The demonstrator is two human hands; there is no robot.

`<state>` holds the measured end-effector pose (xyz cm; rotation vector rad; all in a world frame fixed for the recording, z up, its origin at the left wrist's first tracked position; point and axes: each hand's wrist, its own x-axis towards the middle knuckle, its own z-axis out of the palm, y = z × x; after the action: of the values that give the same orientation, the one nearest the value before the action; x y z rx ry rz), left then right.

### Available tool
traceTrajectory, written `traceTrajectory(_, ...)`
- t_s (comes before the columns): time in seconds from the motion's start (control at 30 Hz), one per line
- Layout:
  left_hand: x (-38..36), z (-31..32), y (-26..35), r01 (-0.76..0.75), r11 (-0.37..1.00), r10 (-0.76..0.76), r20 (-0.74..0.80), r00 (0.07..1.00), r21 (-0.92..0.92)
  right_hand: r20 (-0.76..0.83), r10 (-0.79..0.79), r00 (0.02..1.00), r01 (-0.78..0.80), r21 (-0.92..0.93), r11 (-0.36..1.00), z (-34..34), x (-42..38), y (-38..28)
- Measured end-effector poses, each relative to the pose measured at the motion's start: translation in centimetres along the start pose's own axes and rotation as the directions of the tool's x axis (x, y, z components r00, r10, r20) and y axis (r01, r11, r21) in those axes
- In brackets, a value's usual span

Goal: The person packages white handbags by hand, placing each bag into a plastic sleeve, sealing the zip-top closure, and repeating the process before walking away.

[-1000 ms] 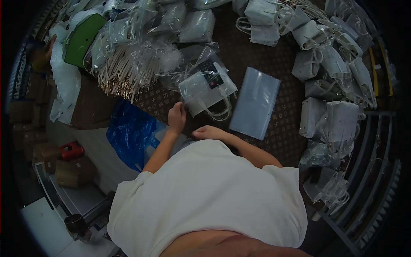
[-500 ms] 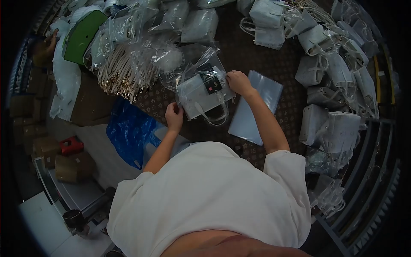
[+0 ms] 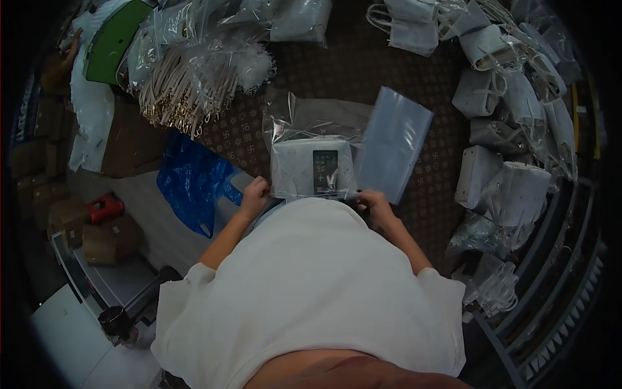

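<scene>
A pale handbag [image 3: 295, 165] lies flat inside a clear plastic bag [image 3: 317, 117], close against my body. On the handbag is a dark card [image 3: 325, 170] with light print. My left hand [image 3: 256, 196], its fingers closed, grips the plastic bag at its near left corner. At the near right corner, my right hand [image 3: 376, 206] pinches the same plastic. The far end of the plastic bag spreads loosely over the patterned cloth. Partly under its right side is a stack of flat clear plastic sleeves [image 3: 396, 139].
Bagged handbags [image 3: 483, 175] line the right side. Straps with metal clasps [image 3: 188, 94] are heaped at the far left, beside a green panel [image 3: 115, 42]. A blue plastic bag [image 3: 194, 185] hangs left of me. Another person's arm [image 3: 70, 52] shows at the far left edge.
The bagged handbag has turned and come nearer my body, its handles no longer showing. My right hand has come down from the far right corner; my left hand has shifted slightly nearer.
</scene>
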<state>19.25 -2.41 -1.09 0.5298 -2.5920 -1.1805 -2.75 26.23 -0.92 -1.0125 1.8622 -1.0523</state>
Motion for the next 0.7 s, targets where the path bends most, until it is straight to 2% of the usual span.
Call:
traceTrajectory(0.03,-0.8,-0.4,-0.1,0.066,0.996,-0.059,0.117,0.991,-0.055,-0.020,0.007,1.000,-0.007,-0.017,1.000,1.1,-1.9,-0.1)
traceTrajectory(0.07,-1.5,-0.6,-0.1,0.065,0.996,-0.057,0.123,0.991,-0.059,-0.041,0.007,0.999,-0.008,-0.037,0.999,1.7,-3.0,-0.1)
traceTrajectory(0.1,-2.1,-0.8,-0.2,0.128,0.991,-0.115,0.277,0.954,-0.027,-0.046,0.009,0.999,-0.011,-0.038,0.999,1.9,-3.2,-0.8)
traceTrajectory(0.13,-2.1,-1.0,-0.1,0.178,0.984,-0.169,0.422,0.891,0.017,-0.106,0.050,0.993,-0.043,0.070,0.997,1.9,-3.2,-2.1)
traceTrajectory(0.17,-1.8,-1.2,0.0,0.165,0.986,-0.156,0.426,0.891,0.017,-0.164,0.096,0.982,-0.066,0.179,0.982,1.9,-3.3,-3.1)
traceTrajectory(0.2,-1.3,-1.7,0.6,0.355,0.912,-0.241,0.435,0.868,-0.204,-0.177,0.098,0.979,-0.066,0.177,0.982,1.6,-2.9,-3.4)
traceTrajectory(0.23,-0.6,-2.2,1.7,0.517,0.754,-0.316,0.467,0.826,-0.404,-0.227,0.045,0.973,-0.004,0.180,0.984,0.9,-1.9,-3.5)
traceTrajectory(0.3,2.3,-4.4,4.2,0.500,0.571,-0.289,0.410,0.865,-0.651,-0.311,-0.014,0.950,0.074,0.182,0.981,-1.3,0.2,-5.5)
traceTrajectory(0.33,4.0,-6.0,5.7,0.407,0.606,-0.244,0.327,0.913,-0.684,-0.341,-0.020,0.940,0.088,0.186,0.979,-3.0,1.2,-8.2)
traceTrajectory(0.4,7.0,-9.7,8.2,0.246,0.653,-0.202,0.148,0.968,-0.717,-0.347,0.065,0.935,0.096,0.428,0.898,-5.9,2.3,-12.5)
traceTrajectory(0.43,8.1,-11.7,9.2,0.178,0.672,-0.204,0.052,0.978,-0.719,-0.350,0.054,0.935,0.106,0.420,0.901,-7.6,2.3,-14.8)
traceTrajectory(0.5,9.6,-14.9,12.1,0.155,0.812,-0.220,-0.050,0.974,-0.563,-0.228,0.190,0.955,-0.079,0.422,0.903,-10.2,2.5,-17.9)
traceTrajectory(0.53,10.1,-15.9,12.1,0.141,0.813,-0.212,-0.061,0.975,-0.565,-0.232,0.178,0.956,-0.068,0.414,0.908,-10.4,2.9,-18.2)
traceTrajectory(0.6,10.8,-17.6,11.3,0.215,0.712,-0.333,-0.051,0.941,-0.669,-0.157,0.186,0.970,-0.146,0.233,0.961,-10.6,3.5,-18.4)
traceTrajectory(0.63,10.8,-17.8,10.9,0.178,0.773,-0.315,-0.125,0.941,-0.610,-0.161,0.183,0.970,-0.144,0.227,0.963,-10.8,3.6,-18.5)
traceTrajectory(0.67,10.8,-17.8,10.6,0.169,0.773,-0.308,-0.128,0.943,-0.612,-0.114,0.151,0.982,-0.157,-0.044,0.987,-11.2,3.6,-18.4)
traceTrajectory(0.7,10.7,-17.7,10.4,0.161,0.835,-0.282,-0.158,0.946,-0.526,-0.062,0.138,0.988,-0.151,-0.310,0.939,-11.6,3.5,-18.3)
